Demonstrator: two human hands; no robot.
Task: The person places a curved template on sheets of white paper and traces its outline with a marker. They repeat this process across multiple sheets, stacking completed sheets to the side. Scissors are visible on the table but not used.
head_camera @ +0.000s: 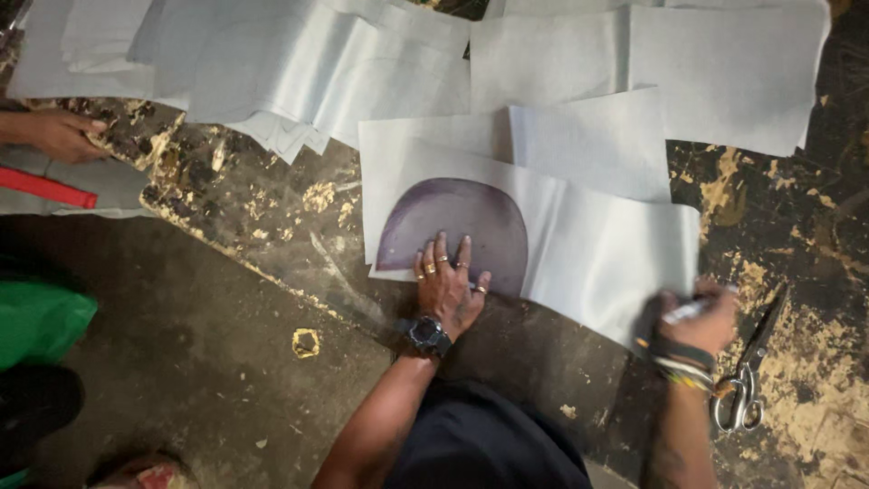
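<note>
Template: dome-shaped purple piece (pixel 457 231) lies flat on the top grey sheet (pixel 579 244), rounded edge away from the person, straight edge toward them
Left hand: (pixel 445 285) pressed palm-down, fingers spread, on the lower edge of the template; grip released, nothing clasped; the flat press looks meant to pin template and sheet together so neither slides
Right hand: (pixel 701 317) blurred at the sheet's near right corner, grip clenched on a slim pale pen-like tool (pixel 688 311); what the tool is exactly cannot be told through the blur
Sheet: lies across the stained dark surface (pixel 272 226), partly overlapping other grey sheets behind it, so its lower part is free for the hands
Stack: more grey sheets (pixel 299 63) fanned along the far edge, within reach, apart from the working sheet
Scissors: (pixel 749 385) lie closed on the surface just right of the right wrist, handles toward the person, close enough to be picked up without shifting
Other person: a hand (pixel 54 134) at the far left rests on the surface edge, well apart from the template; a red strip (pixel 45 187) lies just below it
Floor: dark, below the surface edge, with a green bag (pixel 36 317) at left
</note>
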